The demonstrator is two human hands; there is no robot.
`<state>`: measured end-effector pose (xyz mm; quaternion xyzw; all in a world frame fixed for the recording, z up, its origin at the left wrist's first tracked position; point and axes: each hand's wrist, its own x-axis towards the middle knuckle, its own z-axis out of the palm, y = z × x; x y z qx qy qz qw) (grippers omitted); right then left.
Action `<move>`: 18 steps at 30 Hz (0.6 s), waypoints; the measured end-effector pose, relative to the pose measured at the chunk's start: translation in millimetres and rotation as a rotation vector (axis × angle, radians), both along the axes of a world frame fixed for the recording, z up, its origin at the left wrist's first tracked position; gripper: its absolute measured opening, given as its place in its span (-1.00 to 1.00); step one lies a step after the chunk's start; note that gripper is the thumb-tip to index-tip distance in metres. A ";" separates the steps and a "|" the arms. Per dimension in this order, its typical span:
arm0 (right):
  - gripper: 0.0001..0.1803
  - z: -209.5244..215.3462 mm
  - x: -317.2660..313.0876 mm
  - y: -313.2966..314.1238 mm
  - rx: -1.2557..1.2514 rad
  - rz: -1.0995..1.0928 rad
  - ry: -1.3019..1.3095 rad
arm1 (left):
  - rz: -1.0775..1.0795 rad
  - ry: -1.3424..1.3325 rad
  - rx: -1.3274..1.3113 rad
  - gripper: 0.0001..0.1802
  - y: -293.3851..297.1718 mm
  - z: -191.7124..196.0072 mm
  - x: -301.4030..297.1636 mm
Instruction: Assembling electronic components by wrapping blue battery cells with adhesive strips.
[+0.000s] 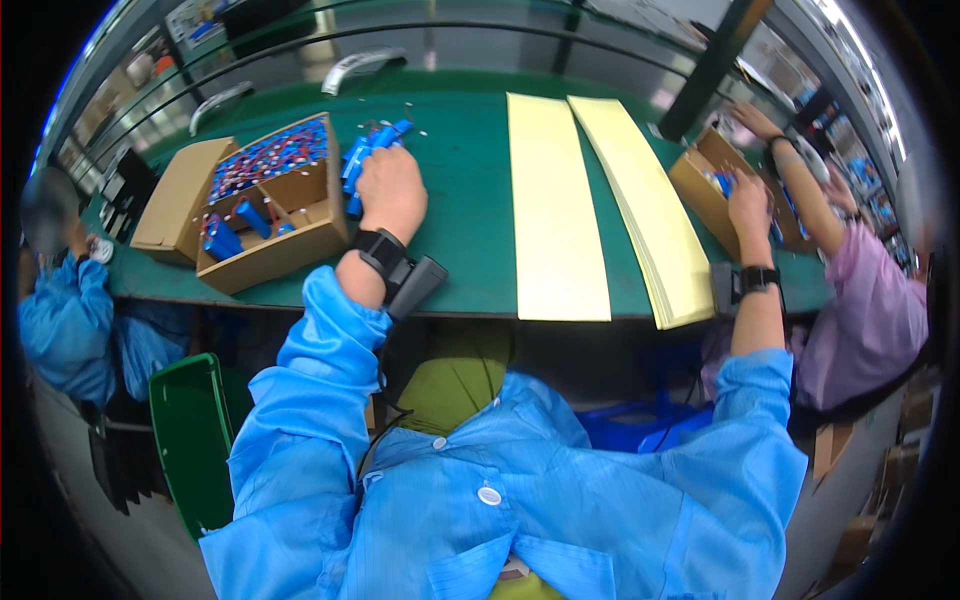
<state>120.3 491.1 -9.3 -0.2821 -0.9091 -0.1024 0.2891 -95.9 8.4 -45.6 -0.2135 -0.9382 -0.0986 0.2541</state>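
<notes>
My left hand (392,188) is closed on blue battery packs (358,160) at the right side of a cardboard box (268,258). Thin wires and small white connectors stick out beyond those packs. Inside the box, many blue packs with red wires fill the far part, and a few stand in the near part among cardboard dividers. My right hand (748,208) reaches over another cardboard box (705,200) at the right. Its fingers are bent down and closed by a blue battery pack (724,183); the fingertips are partly hidden.
Two pale yellow stacks of long sheets (560,220) (645,215) lie on the green table (460,200) between my hands. A person in a pink sleeve (865,300) reaches in at the right. Someone in blue (70,320) sits at the left. A green bin (190,440) stands below the table.
</notes>
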 end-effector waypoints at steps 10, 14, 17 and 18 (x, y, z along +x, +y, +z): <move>-0.79 26.4 37.9 -202.2 -0.462 0.656 0.180 | -0.130 -0.194 0.183 -0.78 -6.9 26.8 40.2; -0.75 -2.1 40.1 -291.7 -0.622 0.791 -0.054 | -0.633 -1.011 0.990 -0.75 -4.2 18.9 98.5; -0.82 -7.5 30.8 -304.5 -0.555 0.741 -0.085 | -0.692 -1.347 1.061 -0.77 18.0 6.3 131.7; -0.86 -9.6 29.1 -305.8 -0.564 0.708 -0.096 | -0.660 -1.343 1.047 -0.78 24.5 6.3 139.2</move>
